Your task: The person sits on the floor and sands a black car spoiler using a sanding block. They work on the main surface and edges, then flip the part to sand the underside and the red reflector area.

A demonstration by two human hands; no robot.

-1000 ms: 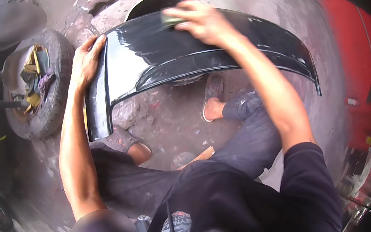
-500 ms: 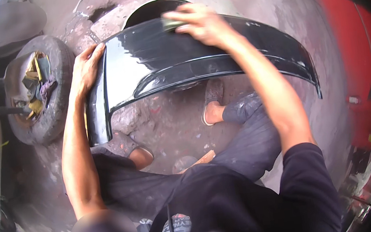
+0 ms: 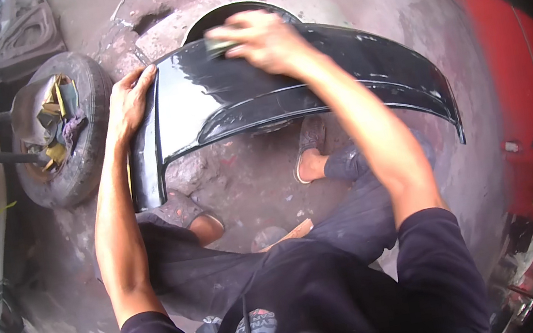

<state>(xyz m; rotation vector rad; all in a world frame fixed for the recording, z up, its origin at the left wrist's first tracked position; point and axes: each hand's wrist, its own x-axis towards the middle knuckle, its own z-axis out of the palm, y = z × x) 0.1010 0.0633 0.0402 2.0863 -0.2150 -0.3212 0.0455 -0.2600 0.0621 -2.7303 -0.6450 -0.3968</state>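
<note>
While the left hand grasps the left edge of a black car panel in the upper middle of the frame, the blurred right hand holds a greenish pad against it, with a tire holding scraps at upper left and red bodywork at right.

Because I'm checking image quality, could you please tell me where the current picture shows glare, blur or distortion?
Head view: white glare on the left of the black panel; blur on the right hand and its pad; red bodywork bowed near the rim.
</note>
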